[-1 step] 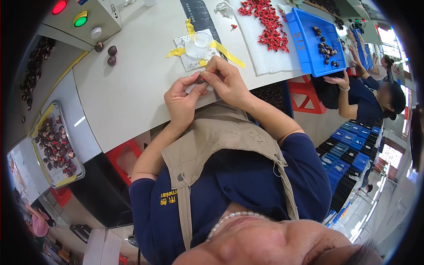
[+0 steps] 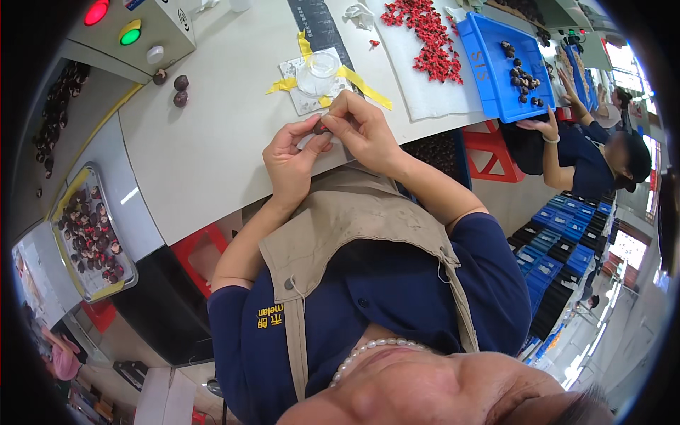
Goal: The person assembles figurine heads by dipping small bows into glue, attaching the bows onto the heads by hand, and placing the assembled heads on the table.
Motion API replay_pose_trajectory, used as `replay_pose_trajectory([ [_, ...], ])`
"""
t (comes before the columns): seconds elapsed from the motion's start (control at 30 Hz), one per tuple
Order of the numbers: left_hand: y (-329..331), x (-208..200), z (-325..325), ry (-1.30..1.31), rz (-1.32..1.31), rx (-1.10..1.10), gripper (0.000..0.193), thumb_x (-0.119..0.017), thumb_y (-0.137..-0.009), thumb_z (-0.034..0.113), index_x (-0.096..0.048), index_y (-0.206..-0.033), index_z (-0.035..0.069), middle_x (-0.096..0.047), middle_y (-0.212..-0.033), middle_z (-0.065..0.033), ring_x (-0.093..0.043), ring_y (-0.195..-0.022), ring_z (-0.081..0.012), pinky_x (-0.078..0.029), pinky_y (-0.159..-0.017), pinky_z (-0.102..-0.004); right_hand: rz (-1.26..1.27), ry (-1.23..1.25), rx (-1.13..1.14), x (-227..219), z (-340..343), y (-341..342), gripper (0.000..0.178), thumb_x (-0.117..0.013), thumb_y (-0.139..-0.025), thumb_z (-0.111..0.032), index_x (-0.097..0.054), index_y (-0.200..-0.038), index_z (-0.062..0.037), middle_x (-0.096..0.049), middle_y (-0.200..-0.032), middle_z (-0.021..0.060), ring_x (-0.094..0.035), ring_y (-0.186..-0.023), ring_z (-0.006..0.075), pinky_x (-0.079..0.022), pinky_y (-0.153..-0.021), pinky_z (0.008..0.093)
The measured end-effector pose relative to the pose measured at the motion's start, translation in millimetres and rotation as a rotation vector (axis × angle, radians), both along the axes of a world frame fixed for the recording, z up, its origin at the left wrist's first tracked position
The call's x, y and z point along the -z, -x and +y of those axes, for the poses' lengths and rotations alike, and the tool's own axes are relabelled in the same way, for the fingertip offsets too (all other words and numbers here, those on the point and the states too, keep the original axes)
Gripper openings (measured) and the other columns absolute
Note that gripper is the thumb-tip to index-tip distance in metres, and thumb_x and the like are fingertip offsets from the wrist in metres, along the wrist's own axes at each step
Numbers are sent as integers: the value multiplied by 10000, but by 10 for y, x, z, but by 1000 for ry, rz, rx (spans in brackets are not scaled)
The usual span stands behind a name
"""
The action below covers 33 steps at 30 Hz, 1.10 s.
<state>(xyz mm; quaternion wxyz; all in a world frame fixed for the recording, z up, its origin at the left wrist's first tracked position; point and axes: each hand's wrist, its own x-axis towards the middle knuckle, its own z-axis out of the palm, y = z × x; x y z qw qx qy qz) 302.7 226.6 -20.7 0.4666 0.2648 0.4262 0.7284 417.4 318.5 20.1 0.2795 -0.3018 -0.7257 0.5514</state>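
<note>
Your left hand (image 2: 292, 159) and right hand (image 2: 363, 131) meet at the near edge of the white worktable (image 2: 212, 142), and between their fingertips sits a small dark piece (image 2: 321, 129), pinched from both sides: the left thumb and forefinger close narrowly on it from 8 o'clock, the right fingers curl over it from 2 o'clock. Most of it is hidden by your fingers, so its exact shape cannot be told. Judging by its size it is very light, and it looks hard rather than soft, so it should hold its form under a firm pinch; being so small, it could slip out sideways, so grip it at its widest part with the pads, not the nails. Just beyond your hands, at 12 o'clock, a clear shallow cup (image 2: 321, 67) stands on a pale card fixed down with yellow tape (image 2: 361, 83). At 10 o'clock two loose dark pieces (image 2: 180, 91) lie near the grey control box (image 2: 152, 28). At 1 o'clock red parts (image 2: 428, 35) lie heaped on a white cloth, beside a blue tray (image 2: 496, 88).
</note>
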Motion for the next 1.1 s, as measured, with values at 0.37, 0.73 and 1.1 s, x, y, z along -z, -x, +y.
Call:
replay_pose_trajectory([
  [0.37, 132, -119, -10, 4, -555, 464, 442, -581, -907, 236, -455, -1255, -6, -553, -1199, -183, -537, -1133, -247, -436, -965, -384, 30, -399, -26, -69, -19, -82, 465, -805, -636, -141, -598, -1043, -56, -493, -1177, 102, -490, -1117, 252, -464, -882, 343],
  [0.73, 100, -165, 52, 10, -542, 508, 588, -622, -874, 326, -408, -1274, -48, -584, -1141, -178, -565, -1084, -231, -431, -974, -387, 89, -422, -49, -61, 23, -141, 368, -760, -658, -48, -580, -979, -40, -548, -1071, 92, -551, -964, 233, -498, -740, 289],
  [1.1, 89, -147, 31, -45, -514, 473, 424, -593, -896, 208, -466, -1202, -55, -603, -1067, -189, -577, -1058, -250, -441, -962, -387, 122, -410, -43, -99, -38, -144, 342, -744, -674, -33, -597, -981, -58, -556, -1061, 81, -572, -908, 204, -497, -694, 268],
])
